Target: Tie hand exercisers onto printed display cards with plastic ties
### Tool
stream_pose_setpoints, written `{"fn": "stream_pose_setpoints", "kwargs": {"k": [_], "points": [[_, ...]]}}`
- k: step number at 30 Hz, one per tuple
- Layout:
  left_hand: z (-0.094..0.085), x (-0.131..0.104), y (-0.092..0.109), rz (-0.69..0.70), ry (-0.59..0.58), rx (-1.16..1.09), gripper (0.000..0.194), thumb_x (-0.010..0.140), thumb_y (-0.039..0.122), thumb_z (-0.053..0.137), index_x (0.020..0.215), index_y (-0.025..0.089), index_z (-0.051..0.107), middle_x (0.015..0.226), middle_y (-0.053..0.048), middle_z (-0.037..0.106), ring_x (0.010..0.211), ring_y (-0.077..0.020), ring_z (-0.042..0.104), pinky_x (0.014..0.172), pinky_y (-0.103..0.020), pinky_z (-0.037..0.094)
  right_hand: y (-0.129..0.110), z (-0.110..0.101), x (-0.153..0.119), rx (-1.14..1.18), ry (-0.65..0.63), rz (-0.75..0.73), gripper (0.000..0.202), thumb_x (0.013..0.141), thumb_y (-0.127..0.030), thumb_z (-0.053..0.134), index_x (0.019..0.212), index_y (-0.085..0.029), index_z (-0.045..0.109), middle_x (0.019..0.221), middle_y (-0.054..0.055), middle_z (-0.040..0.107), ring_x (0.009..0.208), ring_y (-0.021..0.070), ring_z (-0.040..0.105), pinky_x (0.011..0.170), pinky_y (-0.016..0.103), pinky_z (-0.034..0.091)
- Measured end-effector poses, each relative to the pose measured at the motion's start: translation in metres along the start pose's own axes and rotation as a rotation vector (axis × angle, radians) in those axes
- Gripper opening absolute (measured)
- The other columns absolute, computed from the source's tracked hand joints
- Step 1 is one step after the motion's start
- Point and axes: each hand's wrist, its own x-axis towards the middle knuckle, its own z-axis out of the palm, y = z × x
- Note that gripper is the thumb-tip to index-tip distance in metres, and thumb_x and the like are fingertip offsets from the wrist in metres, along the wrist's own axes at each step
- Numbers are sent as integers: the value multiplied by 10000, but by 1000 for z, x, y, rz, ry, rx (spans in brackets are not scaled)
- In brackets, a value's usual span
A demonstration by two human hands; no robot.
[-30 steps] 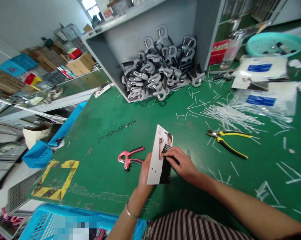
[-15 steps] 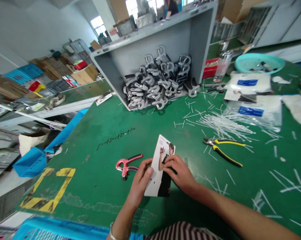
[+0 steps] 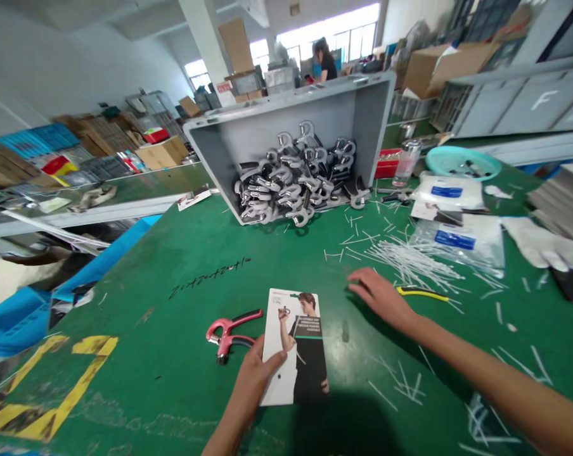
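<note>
A printed card [image 3: 310, 361] showing a figure in black lies face up in my left hand [image 3: 259, 373], thumb over its left edge. Just left of the card, a red hand grip with black handles [image 3: 225, 335] rests on the green table. My right hand [image 3: 379, 296] is off the card, over the table, with fingers apart and nothing in them. It covers part of the yellow-handled pliers [image 3: 424, 293]. Beyond it lies a heap of white plastic ties [image 3: 410, 259].
A grey crate [image 3: 369, 114] on its side holds several grey hand grips [image 3: 291, 180]. Plastic bags [image 3: 476, 244], a teal basin [image 3: 462, 158] and a clear bottle [image 3: 407, 163] are at the right. Yellow-black tape [image 3: 84, 386] marks the table's left. A person [image 3: 325, 62] is in the background.
My right hand has let go of the card and moved right, over the pliers. The card now faces the camera more fully in my left hand. The view has tilted upward.
</note>
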Motion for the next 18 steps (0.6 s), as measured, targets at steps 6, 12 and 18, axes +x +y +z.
{"fn": "stream_pose_setpoints", "kwargs": {"k": [6, 12, 18], "points": [[26, 10, -14, -21, -131, -21, 592, 694, 453, 790, 1183, 143, 662, 1147, -135, 721, 910, -294, 703, 719, -329, 539, 77, -29, 121, -275, -82, 230, 179, 939, -247, 596, 1056, -123, 651, 1154, 126, 618, 1055, 247, 607, 897, 415, 511], [13, -7, -8, -116, -158, -380, 582, 633, 301, 836, 1157, 118, 661, 1089, -156, 734, 942, -300, 710, 791, -344, 546, 93, -21, 163, -316, -220, 241, 317, 937, -327, 623, 1180, -124, 604, 1181, 107, 622, 1016, 222, 633, 869, 419, 542], [0, -5, -3, -20, 138, -397, 626, 580, 321, 850, 1146, 144, 648, 1005, -113, 756, 897, -284, 719, 847, -387, 548, 89, -44, 170, -243, -126, 188, 312, 999, -349, 505, 1199, -127, 596, 1167, 76, 617, 1003, 211, 637, 871, 400, 539]]}}
